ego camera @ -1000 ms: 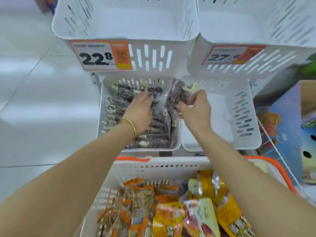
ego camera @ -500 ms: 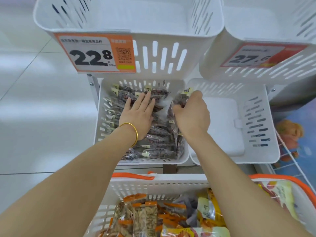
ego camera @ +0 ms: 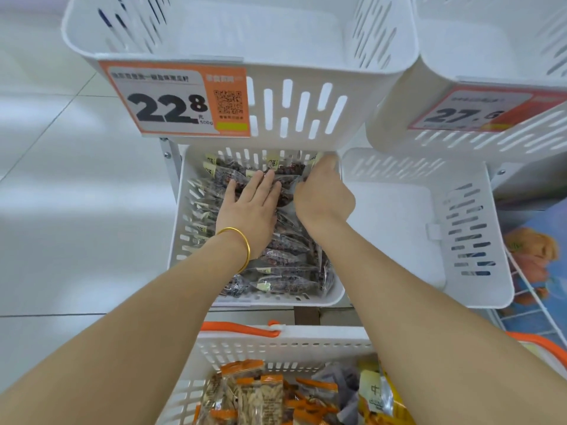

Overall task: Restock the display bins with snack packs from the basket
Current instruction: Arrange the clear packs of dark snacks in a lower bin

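The lower left white display bin (ego camera: 179, 210) is packed with clear packs of dark snacks (ego camera: 282, 277). My left hand (ego camera: 250, 207), a gold bangle on its wrist, presses flat with straight fingers on the packs near the back of the bin. My right hand (ego camera: 322, 194) is inside the bin's far right corner, fingers curled round a pack standing on edge against the right wall. Below, the white basket (ego camera: 285, 348) with orange handles holds orange and yellow snack packs (ego camera: 260, 397).
The lower right bin (ego camera: 395, 216) holds nothing. Two upper bins (ego camera: 239, 41) overhang the lower ones and carry price tags 22.8 (ego camera: 178, 99) and 27.6 (ego camera: 469, 110). White tiled floor lies to the left. A wire rack with a blue picture stands at the right.
Both hands have moved deeper toward the back of the left bin. My right hand carried its pack from above the bin down into the far right corner. The view has moved closer.
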